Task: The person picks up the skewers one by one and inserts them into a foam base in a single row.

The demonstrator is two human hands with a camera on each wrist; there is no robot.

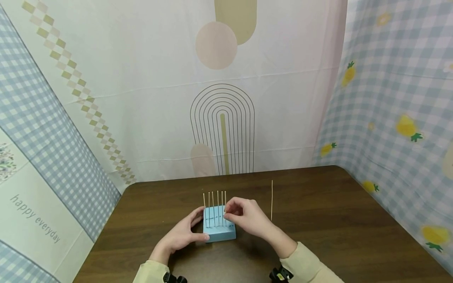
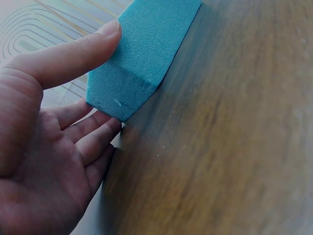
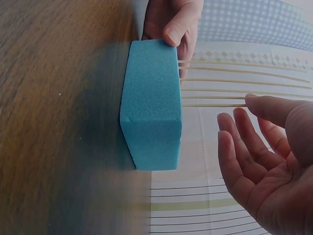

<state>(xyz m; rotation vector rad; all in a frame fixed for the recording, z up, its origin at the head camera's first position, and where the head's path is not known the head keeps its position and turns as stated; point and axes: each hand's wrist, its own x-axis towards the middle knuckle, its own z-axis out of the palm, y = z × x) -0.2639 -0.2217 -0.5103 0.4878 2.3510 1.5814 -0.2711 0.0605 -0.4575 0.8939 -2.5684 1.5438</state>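
Note:
A light blue foam block [image 1: 221, 236] sits on the table, with several thin wooden sticks [image 1: 213, 200] standing upright in a row in its top. My left hand [image 1: 182, 232] holds the block's left side, thumb on the near face and fingers around the far side; the left wrist view shows the thumb on the blue foam [image 2: 156, 44]. At the right end of the row, my right hand [image 1: 250, 217] pinches a stick [image 1: 225, 197] between thumb and index finger. The right wrist view shows this stick reaching the block, its other end hidden behind the thumb.
One loose wooden stick [image 1: 271, 200] lies on the dark wooden table [image 1: 318, 212], right of the block. Behind the table's far edge hangs a pale patterned cloth [image 1: 162, 129], with blue checked cloth [image 1: 382, 90] on the right side.

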